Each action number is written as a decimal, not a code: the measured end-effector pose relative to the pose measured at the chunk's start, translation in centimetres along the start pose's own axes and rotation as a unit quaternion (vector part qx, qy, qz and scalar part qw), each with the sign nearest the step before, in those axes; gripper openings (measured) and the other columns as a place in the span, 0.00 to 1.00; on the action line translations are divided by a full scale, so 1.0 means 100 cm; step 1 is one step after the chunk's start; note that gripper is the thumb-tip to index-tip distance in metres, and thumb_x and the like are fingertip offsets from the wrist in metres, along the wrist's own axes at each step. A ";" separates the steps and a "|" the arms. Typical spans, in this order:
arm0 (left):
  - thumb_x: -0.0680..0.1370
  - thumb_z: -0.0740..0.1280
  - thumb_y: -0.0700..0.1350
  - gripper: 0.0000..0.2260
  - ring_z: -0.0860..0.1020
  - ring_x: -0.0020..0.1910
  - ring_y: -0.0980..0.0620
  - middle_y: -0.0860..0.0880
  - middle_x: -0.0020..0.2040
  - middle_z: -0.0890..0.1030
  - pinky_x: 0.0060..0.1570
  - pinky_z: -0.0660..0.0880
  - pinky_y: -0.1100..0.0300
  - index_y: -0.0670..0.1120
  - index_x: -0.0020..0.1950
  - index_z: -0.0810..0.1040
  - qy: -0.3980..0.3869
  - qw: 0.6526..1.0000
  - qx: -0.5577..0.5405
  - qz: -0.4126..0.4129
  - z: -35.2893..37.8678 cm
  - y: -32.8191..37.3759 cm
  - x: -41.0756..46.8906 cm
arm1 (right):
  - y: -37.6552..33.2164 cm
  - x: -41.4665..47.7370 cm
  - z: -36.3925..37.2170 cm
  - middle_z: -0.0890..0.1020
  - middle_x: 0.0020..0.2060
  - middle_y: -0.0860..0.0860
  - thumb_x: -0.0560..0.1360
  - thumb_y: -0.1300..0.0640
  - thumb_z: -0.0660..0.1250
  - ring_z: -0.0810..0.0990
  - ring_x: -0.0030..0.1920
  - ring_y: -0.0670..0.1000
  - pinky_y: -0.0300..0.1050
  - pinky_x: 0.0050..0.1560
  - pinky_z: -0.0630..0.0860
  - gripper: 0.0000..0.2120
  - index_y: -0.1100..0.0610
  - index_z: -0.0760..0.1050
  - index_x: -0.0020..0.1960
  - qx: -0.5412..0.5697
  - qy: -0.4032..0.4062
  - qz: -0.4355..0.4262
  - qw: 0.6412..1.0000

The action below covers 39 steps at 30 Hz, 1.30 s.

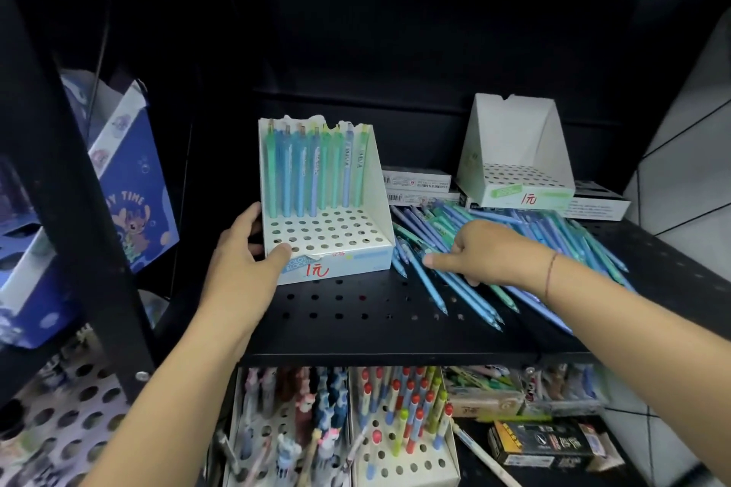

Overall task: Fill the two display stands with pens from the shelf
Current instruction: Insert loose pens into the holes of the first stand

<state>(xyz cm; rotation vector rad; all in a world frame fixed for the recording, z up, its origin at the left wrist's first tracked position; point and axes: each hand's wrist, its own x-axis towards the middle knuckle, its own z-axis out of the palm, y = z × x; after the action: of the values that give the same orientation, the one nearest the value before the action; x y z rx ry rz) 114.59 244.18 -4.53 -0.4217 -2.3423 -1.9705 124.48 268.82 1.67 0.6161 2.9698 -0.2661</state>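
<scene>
A white display stand [356,237] with a perforated base sits on the black shelf; its back row holds several blue and green pens [312,170]. My left hand [245,253] grips the stand's front left corner, thumb on the base. A second white display stand [510,154] stands empty at the back right on flat boxes. A heap of loose blue and green pens [546,237] lies on the shelf to the right. My right hand [486,253] rests palm down on that heap, fingers closing over some pens.
The black perforated shelf [356,312] has bare space in front of the stand. Flat white boxes [415,182] lie behind the pen heap. Below, racks of novelty pens [399,419] and small boxes [546,443]. A blue printed box [134,186] is at left behind a black upright.
</scene>
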 end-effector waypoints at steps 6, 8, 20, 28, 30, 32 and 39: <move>0.79 0.66 0.43 0.28 0.74 0.60 0.50 0.49 0.65 0.74 0.59 0.73 0.52 0.60 0.75 0.61 0.000 1.000 0.002 -0.002 0.000 0.001 -0.001 | -0.011 0.005 -0.007 0.66 0.22 0.48 0.70 0.34 0.67 0.61 0.22 0.48 0.40 0.29 0.63 0.29 0.56 0.62 0.28 -0.090 -0.062 -0.002 0.994; 0.79 0.66 0.43 0.27 0.75 0.60 0.50 0.49 0.65 0.73 0.58 0.73 0.52 0.60 0.75 0.61 0.000 1.000 0.002 0.000 0.000 0.001 -0.001 | -0.011 0.009 -0.010 0.70 0.22 0.48 0.70 0.34 0.67 0.64 0.22 0.48 0.40 0.30 0.66 0.29 0.57 0.65 0.27 -0.088 -0.090 -0.001 0.992; 0.79 0.66 0.43 0.27 0.74 0.61 0.50 0.49 0.65 0.73 0.55 0.72 0.56 0.59 0.75 0.61 0.002 1.000 0.006 0.003 0.000 0.003 -0.002 | -0.007 0.014 -0.011 0.68 0.20 0.50 0.70 0.44 0.73 0.60 0.18 0.47 0.35 0.25 0.62 0.22 0.57 0.69 0.29 0.017 -0.137 0.022 0.990; 0.78 0.67 0.43 0.27 0.73 0.61 0.53 0.53 0.65 0.73 0.62 0.72 0.49 0.59 0.74 0.63 0.012 1.000 0.000 -0.002 -0.002 0.003 -0.004 | 0.013 0.012 -0.012 0.65 0.16 0.48 0.73 0.54 0.72 0.58 0.15 0.46 0.34 0.20 0.58 0.21 0.57 0.66 0.27 0.120 -0.130 0.016 0.984; 0.78 0.67 0.43 0.26 0.73 0.62 0.53 0.54 0.65 0.73 0.63 0.72 0.48 0.58 0.74 0.64 0.017 1.000 0.003 -0.002 -0.001 0.003 -0.005 | 0.017 0.011 -0.014 0.65 0.16 0.49 0.72 0.53 0.73 0.58 0.16 0.46 0.34 0.21 0.59 0.22 0.58 0.66 0.26 0.128 -0.130 0.016 0.983; 0.78 0.67 0.43 0.26 0.73 0.61 0.54 0.53 0.65 0.73 0.62 0.73 0.49 0.58 0.73 0.64 0.021 1.000 0.005 -0.002 0.000 0.004 -0.005 | 0.015 0.012 -0.013 0.66 0.18 0.49 0.71 0.48 0.73 0.60 0.18 0.48 0.36 0.25 0.62 0.22 0.58 0.67 0.27 0.069 -0.121 0.003 0.990; 0.78 0.67 0.42 0.25 0.72 0.62 0.54 0.54 0.66 0.73 0.60 0.72 0.53 0.55 0.73 0.65 0.029 1.000 0.011 0.004 0.000 0.007 -0.008 | 0.006 0.018 -0.015 0.68 0.23 0.49 0.72 0.47 0.71 0.62 0.21 0.48 0.37 0.27 0.64 0.19 0.57 0.68 0.32 -0.036 -0.143 -0.032 0.989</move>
<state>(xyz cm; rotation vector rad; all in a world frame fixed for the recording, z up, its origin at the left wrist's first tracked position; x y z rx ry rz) 115.54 244.13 -4.08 -0.3678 -2.3216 -1.9255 123.02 270.30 2.86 0.4331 2.7122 -0.2299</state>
